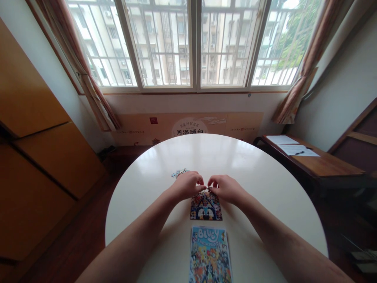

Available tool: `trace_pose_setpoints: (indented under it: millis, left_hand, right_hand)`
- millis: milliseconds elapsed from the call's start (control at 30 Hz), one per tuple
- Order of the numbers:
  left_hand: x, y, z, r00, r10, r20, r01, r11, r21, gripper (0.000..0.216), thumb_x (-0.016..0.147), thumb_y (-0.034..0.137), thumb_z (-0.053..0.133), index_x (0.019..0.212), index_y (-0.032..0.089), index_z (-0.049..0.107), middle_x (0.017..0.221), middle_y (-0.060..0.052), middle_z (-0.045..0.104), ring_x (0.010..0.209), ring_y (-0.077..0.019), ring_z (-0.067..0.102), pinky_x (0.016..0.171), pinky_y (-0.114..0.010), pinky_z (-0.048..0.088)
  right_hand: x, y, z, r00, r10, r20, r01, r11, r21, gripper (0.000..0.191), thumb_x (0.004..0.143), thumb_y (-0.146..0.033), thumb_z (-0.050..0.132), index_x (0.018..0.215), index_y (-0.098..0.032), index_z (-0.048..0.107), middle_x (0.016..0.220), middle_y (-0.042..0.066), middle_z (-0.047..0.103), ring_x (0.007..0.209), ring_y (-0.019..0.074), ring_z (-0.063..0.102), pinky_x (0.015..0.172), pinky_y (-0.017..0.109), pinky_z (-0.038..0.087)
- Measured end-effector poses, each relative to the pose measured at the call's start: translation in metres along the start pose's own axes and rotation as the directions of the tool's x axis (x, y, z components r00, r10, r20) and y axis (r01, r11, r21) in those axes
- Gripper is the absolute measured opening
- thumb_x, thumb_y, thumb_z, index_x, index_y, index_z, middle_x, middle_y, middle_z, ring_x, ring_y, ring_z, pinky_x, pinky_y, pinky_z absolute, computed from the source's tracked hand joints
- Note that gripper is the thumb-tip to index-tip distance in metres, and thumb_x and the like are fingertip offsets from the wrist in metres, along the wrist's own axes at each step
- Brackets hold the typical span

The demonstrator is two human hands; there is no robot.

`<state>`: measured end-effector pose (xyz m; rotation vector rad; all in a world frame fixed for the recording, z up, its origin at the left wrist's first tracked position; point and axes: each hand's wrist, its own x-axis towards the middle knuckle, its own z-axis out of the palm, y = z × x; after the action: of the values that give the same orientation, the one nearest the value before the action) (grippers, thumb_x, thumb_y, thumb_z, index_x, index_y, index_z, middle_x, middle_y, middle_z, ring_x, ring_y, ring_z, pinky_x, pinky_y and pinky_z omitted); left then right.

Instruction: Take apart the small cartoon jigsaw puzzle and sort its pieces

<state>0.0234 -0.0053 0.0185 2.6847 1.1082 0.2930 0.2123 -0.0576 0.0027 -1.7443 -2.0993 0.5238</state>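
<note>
A partly assembled jigsaw puzzle [206, 210], with a blue dog's face near its front edge, lies on the round white table [141, 220]. Over its far left corner is my left hand [188, 184], fingers curled in toward the thumb; anything between them is too small to make out. At the far right corner my right hand [225, 187] pinches a small dark puzzle piece [209, 189]. Both sets of fingertips nearly meet above the puzzle's far edge. Loose puzzle pieces [179, 172] lie in a pile just beyond my left hand, partly hidden by it.
A printed Bluey picture sheet [210, 253] lies between my forearms, nearer me than the puzzle. Right of the table stands a wooden bench [330, 161] with papers [297, 149] and a pen. Wooden cabinets [44, 157] are on the left, a barred window ahead.
</note>
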Motion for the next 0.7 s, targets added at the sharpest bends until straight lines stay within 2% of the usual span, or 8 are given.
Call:
trace_pose_setpoints:
  millis: [167,433,700]
  left_hand:
    - [0.003,0.001,0.006,1.000,0.011,0.005,-0.011,1.000,-0.014,0.017,0.082,0.036,0.067,0.083,0.023,0.077,0.090,-0.003,0.072,0.081,-0.0196,0.065,0.069,-0.027,0.044]
    - [0.005,-0.005,0.016,0.995,0.076,-0.060,-0.080,0.994,-0.071,0.011,0.078,0.023,0.067,0.083,0.024,0.077,0.089,-0.001,0.071,0.081,-0.0175,0.065,0.073,-0.026,0.045]
    - [0.004,-0.001,0.016,0.993,0.087,-0.079,-0.092,0.994,-0.059,0.014,0.077,0.019,0.066,0.083,0.024,0.077,0.089,-0.001,0.071,0.080,-0.0173,0.066,0.074,-0.026,0.047]
  right_hand:
    - [0.000,0.001,0.000,1.000,0.003,0.003,-0.003,1.000,0.001,0.019,0.081,-0.029,0.058,0.093,-0.026,0.073,0.087,-0.001,0.073,0.077,0.0139,0.064,0.065,0.023,0.038]
    - [0.000,-0.001,-0.001,1.000,0.005,0.002,-0.005,1.000,-0.009,0.023,0.080,-0.024,0.057,0.095,-0.027,0.073,0.088,-0.001,0.072,0.079,0.0142,0.064,0.066,0.023,0.039]
    - [0.000,-0.001,-0.001,1.000,0.005,0.000,-0.005,1.000,-0.015,0.022,0.081,-0.024,0.057,0.096,-0.026,0.073,0.089,0.000,0.073,0.082,0.0146,0.064,0.067,0.023,0.039]
